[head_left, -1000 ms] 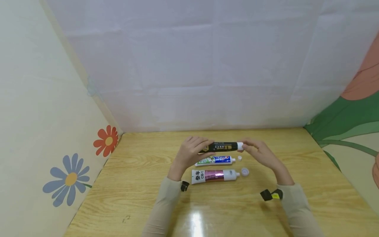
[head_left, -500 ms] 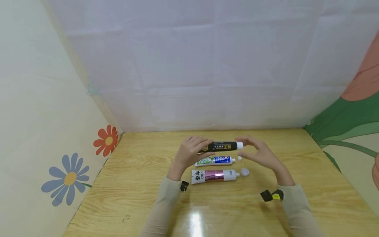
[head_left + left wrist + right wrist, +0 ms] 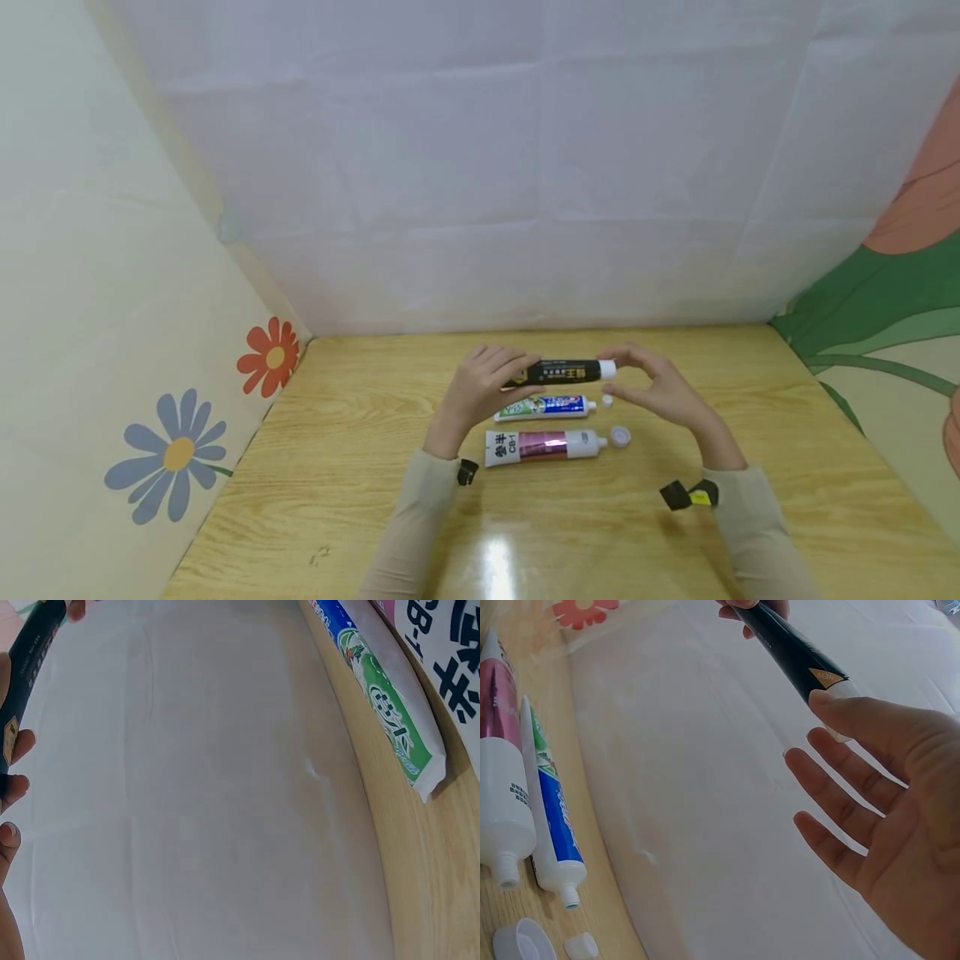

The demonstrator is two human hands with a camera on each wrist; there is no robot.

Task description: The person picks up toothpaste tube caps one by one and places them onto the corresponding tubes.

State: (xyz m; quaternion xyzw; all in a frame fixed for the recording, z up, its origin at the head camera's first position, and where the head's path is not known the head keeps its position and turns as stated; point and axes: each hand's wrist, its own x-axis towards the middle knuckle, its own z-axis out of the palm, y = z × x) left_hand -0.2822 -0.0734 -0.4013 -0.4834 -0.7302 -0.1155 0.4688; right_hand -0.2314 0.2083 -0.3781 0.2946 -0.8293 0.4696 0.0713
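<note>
A black toothpaste tube (image 3: 566,372) with a white cap (image 3: 607,369) is held level above the table. My left hand (image 3: 483,387) grips its tail end, fingers over the top and thumb beneath. My right hand (image 3: 663,392) is at the cap, thumb and forefinger spread to either side of it; in the right wrist view the thumb (image 3: 855,712) overlaps the cap, so contact there is unclear. Below lie a green-and-blue toothpaste tube (image 3: 547,406) and a white-and-pink toothpaste tube (image 3: 543,446), both with bare nozzles pointing right.
A small white cap (image 3: 607,401) lies by the green-and-blue tube's nozzle. A larger white cap (image 3: 620,436) sits by the other nozzle. The wooden table (image 3: 360,467) meets a pale cloth backdrop (image 3: 450,208) behind and flower-patterned cloth at the sides.
My right thumb and fingers have come apart from their pinch on the white cap and now stand spread around it. My left hand and the black tube have stayed in place.
</note>
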